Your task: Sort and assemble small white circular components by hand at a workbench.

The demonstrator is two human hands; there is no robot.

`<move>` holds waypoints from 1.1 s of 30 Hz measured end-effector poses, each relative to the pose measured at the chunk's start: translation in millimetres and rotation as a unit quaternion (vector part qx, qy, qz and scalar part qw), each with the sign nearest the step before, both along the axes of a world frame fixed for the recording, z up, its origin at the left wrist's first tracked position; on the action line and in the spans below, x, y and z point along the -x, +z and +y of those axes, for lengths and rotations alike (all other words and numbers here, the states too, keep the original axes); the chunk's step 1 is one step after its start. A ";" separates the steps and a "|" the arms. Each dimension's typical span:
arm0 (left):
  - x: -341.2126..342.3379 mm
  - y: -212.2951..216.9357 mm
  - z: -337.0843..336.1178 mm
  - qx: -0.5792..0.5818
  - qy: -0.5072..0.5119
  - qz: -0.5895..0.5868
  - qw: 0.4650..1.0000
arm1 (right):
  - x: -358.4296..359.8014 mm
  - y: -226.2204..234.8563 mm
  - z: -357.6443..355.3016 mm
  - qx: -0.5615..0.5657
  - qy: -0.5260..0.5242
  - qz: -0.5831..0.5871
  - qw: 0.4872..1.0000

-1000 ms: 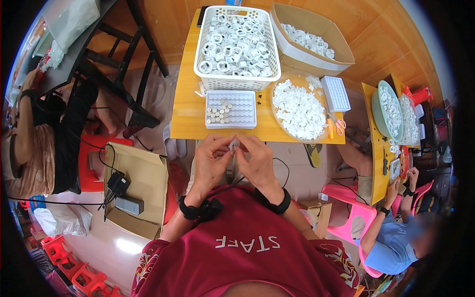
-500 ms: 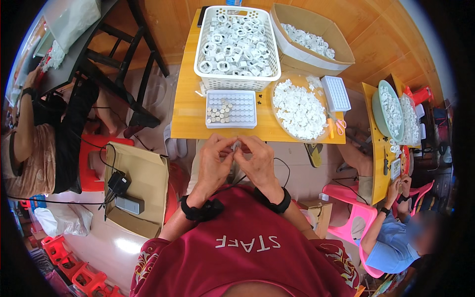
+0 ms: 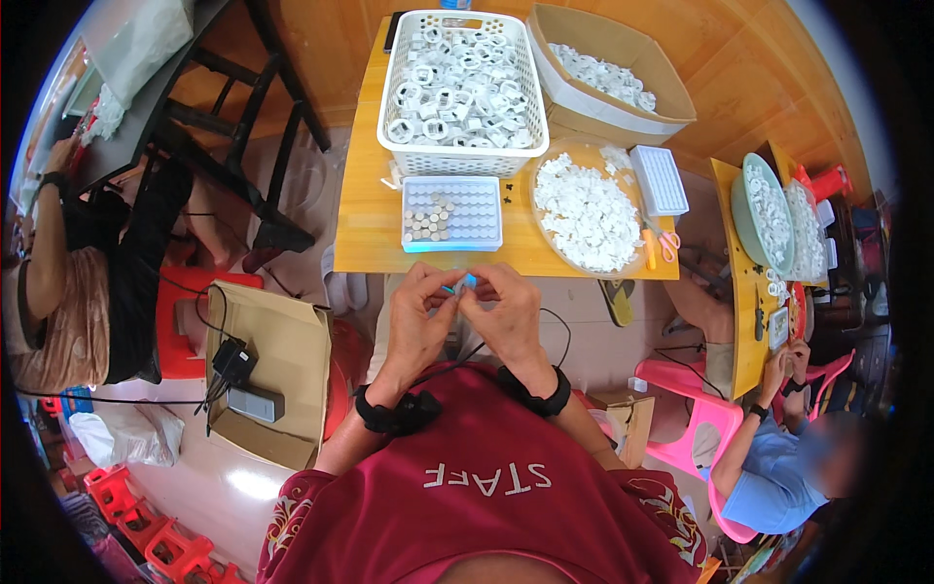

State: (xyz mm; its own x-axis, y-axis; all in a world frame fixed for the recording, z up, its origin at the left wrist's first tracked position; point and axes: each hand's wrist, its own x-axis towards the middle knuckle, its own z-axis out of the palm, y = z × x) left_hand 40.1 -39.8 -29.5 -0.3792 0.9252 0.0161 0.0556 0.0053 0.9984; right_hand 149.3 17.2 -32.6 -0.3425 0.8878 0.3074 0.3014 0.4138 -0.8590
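Note:
In front of my chest, just off the table's near edge, both hands meet over a small whitish part (image 3: 465, 283) that shines blue. My left hand (image 3: 424, 310) pinches it from the left, thumb and forefinger together. My right hand (image 3: 502, 308) grips it from the other side, fingertips closed. The fingers cover most of the part, so its full shape is hidden. Just beyond them lies a white tray (image 3: 477, 214) with rows of round pockets; several silvery button cells (image 3: 425, 222) are grouped at its left side. A blue glow shows on the tray's near edge.
Behind the tray stands a white basket (image 3: 465, 156) of white ring-shaped parts. To its right are a cardboard box (image 3: 623, 122), a round tray of small white pieces (image 3: 589, 214), a second pocketed tray (image 3: 660, 181) and scissors (image 3: 668, 243). Co-workers sit on both sides.
The small part between my fingers was unlit and now glows blue, with blue light also on the tray's near edge. My hands have barely moved.

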 end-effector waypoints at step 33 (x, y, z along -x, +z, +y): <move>7.9 -15.5 2.0 0.011 0.051 -0.150 0.987 | 0.2 2.9 -7.3 0.106 0.063 0.065 0.990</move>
State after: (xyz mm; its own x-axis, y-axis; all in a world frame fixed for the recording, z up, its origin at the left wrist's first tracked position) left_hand 32.2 -37.8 -45.0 -0.4555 0.8805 -0.1316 -0.2449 0.0183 0.9694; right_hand 149.1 9.9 -29.7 -0.4249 0.8898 0.1667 0.1398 0.2465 -0.9590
